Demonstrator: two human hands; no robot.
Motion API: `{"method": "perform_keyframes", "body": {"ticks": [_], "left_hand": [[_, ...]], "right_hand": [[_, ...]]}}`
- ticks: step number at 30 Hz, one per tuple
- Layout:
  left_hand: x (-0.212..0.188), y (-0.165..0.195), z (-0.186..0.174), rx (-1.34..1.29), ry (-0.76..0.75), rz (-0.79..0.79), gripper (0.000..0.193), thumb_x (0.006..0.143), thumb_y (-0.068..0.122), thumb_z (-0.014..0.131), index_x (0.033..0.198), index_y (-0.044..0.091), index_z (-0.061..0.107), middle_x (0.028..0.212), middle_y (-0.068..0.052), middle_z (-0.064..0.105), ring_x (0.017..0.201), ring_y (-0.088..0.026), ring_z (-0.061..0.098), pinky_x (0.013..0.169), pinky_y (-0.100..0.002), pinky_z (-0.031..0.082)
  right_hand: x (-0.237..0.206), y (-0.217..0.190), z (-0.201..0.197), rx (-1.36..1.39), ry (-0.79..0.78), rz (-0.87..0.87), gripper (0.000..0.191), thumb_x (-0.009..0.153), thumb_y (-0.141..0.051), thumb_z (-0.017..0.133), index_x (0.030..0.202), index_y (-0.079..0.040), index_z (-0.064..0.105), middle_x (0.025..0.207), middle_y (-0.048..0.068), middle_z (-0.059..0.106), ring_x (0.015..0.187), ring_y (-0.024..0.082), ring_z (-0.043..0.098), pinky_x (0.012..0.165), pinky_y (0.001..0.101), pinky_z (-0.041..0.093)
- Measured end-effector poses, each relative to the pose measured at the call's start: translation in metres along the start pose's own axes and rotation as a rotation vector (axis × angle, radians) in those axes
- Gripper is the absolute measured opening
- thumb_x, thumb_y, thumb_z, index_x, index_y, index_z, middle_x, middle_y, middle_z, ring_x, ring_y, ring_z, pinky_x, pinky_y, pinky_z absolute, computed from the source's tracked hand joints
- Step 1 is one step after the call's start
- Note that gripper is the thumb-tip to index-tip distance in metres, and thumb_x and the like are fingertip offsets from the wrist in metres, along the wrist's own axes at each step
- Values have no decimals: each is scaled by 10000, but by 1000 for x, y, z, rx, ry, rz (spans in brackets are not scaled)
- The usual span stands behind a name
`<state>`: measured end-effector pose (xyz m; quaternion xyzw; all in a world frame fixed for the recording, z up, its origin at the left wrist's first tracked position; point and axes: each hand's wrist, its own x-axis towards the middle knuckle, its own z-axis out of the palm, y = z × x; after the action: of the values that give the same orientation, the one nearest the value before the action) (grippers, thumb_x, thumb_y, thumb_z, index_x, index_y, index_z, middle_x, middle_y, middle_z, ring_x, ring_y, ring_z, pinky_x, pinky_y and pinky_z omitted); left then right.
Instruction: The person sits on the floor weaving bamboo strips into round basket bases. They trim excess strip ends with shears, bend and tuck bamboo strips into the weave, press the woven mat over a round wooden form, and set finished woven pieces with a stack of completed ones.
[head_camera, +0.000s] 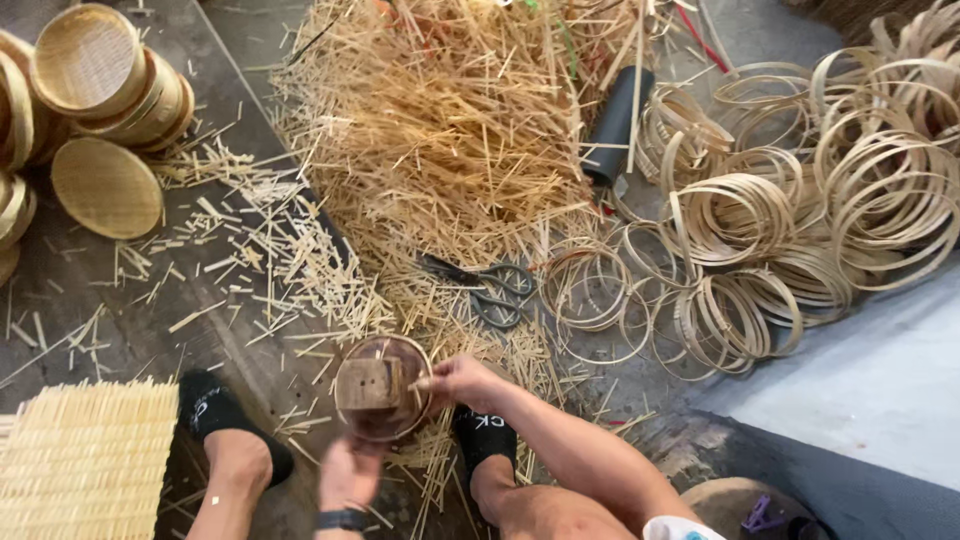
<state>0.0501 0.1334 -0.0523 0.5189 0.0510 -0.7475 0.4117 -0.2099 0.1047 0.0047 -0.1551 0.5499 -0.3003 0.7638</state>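
My left hand (348, 470) grips a round wooden mould with a square block on top (378, 387), held low between my feet. A thin bamboo ring runs around the mould's rim. My right hand (462, 381) is closed at the right edge of the mould, pinching a short bamboo sliver against that ring. Both feet wear black socks (484, 434). A watch sits on my left wrist.
A big heap of bamboo slivers (440, 130) lies ahead, with grey scissors (487, 285) at its near edge. Many bamboo rings (780, 220) pile up at right. Finished round baskets (95, 90) stack at far left. A woven bamboo mat (85, 460) lies at lower left.
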Motion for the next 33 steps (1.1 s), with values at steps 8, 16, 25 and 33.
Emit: {"method": "perform_keyframes", "body": {"ticks": [8, 16, 25, 33], "left_hand": [[2, -59, 20, 127, 319, 163, 157, 928, -4, 687, 1063, -38, 612, 951, -107, 678, 835, -261, 689, 819, -513, 641], [-29, 35, 35, 1096, 238, 602, 199, 930, 139, 743, 1060, -11, 733, 877, -122, 743, 742, -220, 669, 697, -344, 561], [-41, 55, 140, 773, -2, 864, 443, 979, 371, 617, 1273, 41, 655, 1118, -128, 755, 1065, -221, 726, 889, -328, 564], [-21, 66, 136, 1045, -40, 999, 517, 1049, 464, 520, 1295, 40, 683, 1099, -221, 759, 1000, -286, 760, 825, -348, 591]], "right_hand": [[21, 39, 15, -180, 218, -31, 214, 928, -112, 671, 1004, 76, 742, 789, 157, 761, 651, 274, 754, 582, 414, 635], [20, 7, 14, -141, 119, -132, 527, 969, -355, 650, 1352, -12, 534, 1171, 107, 679, 948, 178, 700, 715, 391, 647], [24, -38, 59, -293, 268, -188, 821, 639, -199, 894, 1295, 26, 453, 1122, 172, 676, 923, 242, 713, 722, 349, 616], [26, -40, 54, -491, 335, -341, 657, 639, -254, 914, 1139, 6, 574, 1022, 142, 722, 875, 215, 721, 737, 324, 607]]}}
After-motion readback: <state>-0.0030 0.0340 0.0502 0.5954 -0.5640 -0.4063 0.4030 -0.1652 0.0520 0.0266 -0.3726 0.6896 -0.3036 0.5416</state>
